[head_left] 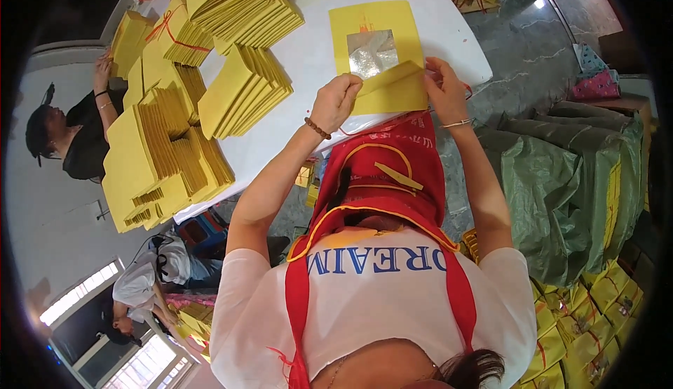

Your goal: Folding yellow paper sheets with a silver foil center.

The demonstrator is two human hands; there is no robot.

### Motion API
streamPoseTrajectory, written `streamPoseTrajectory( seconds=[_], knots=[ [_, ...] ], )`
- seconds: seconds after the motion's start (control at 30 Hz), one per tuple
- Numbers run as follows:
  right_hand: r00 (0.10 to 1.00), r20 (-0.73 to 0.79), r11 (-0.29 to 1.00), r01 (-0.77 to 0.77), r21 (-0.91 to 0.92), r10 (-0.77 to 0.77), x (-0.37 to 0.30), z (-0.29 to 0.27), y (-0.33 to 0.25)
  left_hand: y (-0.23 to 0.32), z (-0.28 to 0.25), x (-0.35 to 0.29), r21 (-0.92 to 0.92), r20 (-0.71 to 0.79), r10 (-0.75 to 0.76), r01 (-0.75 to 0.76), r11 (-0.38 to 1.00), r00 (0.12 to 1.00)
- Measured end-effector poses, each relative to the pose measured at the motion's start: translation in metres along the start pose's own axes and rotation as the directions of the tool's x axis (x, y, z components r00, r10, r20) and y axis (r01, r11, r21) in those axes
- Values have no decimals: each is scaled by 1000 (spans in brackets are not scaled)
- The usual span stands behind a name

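Observation:
In front of me on the white table lies a yellow paper sheet (410, 21) with a shiny silver square (371, 51) and a small orange print near its far side. A strip of the yellow paper is raised between my hands and slants across the square's near part. My left hand (335, 103), with a beaded bracelet at the wrist, is closed, pinching the strip's left end. My right hand (446, 94), wearing a thin bangle, grips the right end at the sheet's edge between thumb and fingers. Its inner fingertips are partly hidden.
Folded yellow paper stacks (245, 94) crowd the table's left side; one bundle has red string (168, 28). Green sacks (547, 178) stand to my right, above tied yellow bundles (589, 326). Two people are at the left, one touching a stack (130, 42).

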State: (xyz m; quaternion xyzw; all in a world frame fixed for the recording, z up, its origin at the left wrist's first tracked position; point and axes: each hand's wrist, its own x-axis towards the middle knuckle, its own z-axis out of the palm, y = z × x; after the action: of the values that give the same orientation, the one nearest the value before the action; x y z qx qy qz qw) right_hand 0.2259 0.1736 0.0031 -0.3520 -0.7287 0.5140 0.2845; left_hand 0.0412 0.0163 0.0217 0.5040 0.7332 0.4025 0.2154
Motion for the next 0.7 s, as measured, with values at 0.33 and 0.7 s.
streamPoseTrajectory(
  seconds=[0.33, 0.7],
  knots=[
    [999, 47, 994, -1, -110, 6, -5, -4, -8, -4, 4, -2, 116, 6, 233, -233, 966, 972],
    [920, 219, 882, -378, 283, 324, -7, -6, -13, -10, 0, 0, 333, 261, 595, -650, 683, 760]
  ],
)
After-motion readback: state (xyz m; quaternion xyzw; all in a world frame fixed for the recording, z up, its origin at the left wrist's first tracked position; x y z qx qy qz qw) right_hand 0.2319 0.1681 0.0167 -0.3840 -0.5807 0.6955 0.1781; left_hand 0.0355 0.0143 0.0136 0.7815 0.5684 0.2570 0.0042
